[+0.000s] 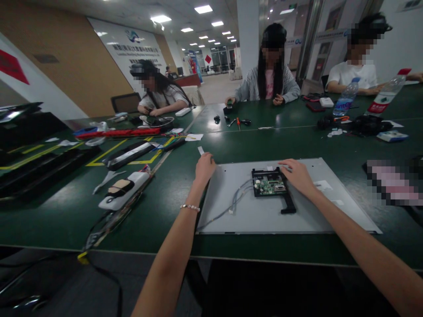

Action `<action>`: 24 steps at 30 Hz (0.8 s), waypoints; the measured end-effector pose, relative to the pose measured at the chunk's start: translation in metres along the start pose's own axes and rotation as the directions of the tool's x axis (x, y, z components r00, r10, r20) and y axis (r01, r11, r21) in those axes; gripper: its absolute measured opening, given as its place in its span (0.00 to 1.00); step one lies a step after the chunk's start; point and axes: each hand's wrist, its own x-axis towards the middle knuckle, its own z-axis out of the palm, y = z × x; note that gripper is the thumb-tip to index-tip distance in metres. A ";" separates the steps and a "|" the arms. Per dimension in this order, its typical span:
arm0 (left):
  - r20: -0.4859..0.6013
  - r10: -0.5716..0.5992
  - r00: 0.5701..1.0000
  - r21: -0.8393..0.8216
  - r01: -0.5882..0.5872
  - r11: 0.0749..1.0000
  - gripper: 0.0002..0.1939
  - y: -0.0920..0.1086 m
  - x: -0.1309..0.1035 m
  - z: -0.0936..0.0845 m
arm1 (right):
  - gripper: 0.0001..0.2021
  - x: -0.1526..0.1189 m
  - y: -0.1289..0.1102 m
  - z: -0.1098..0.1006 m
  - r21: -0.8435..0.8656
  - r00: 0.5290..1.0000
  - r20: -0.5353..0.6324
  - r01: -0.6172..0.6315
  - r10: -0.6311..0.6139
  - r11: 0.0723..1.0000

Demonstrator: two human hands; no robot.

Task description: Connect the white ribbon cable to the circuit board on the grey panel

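A flat grey metal panel point(244, 215) lies on the table in front of me. On it sits a black plastic bracket point(288, 203) around a green circuit board point(266, 186), with thin grey cables point(235, 200) running off to the left. My left hand point(205, 167) is closed at the panel's far left corner, pinching a small white strip point(201, 151) that sticks up past the fingers. My right hand point(298, 176) reaches over the bracket's upper right corner, fingers stretched out and slightly apart. Whether its fingertips press on the bracket cannot be made out.
Left of the panel lie a white device with a beige pad point(124, 187), a black-and-silver bar point(128, 154) and dark trays point(42, 171). Screwdrivers point(238, 124) lie further back. Bottles point(345, 99) stand at the far right. Several people sit across the table.
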 end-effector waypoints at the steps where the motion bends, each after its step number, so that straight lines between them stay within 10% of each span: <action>1: 0.001 -0.026 1.000 0.016 0.026 1.000 0.19 -0.012 0.001 0.004 | 0.13 0.000 0.000 0.000 -0.003 1.000 -0.003 -0.003 0.003 1.000; 8: 0.026 -0.063 0.998 0.039 0.062 0.997 0.21 -0.040 0.005 0.019 | 0.14 -0.002 0.001 0.002 -0.033 1.000 0.008 0.009 -0.008 0.999; 24: -0.097 0.153 0.983 0.095 -0.144 0.985 0.14 0.010 -0.005 -0.012 | 0.14 -0.003 -0.011 -0.003 -0.068 0.998 -0.004 0.064 -0.064 0.996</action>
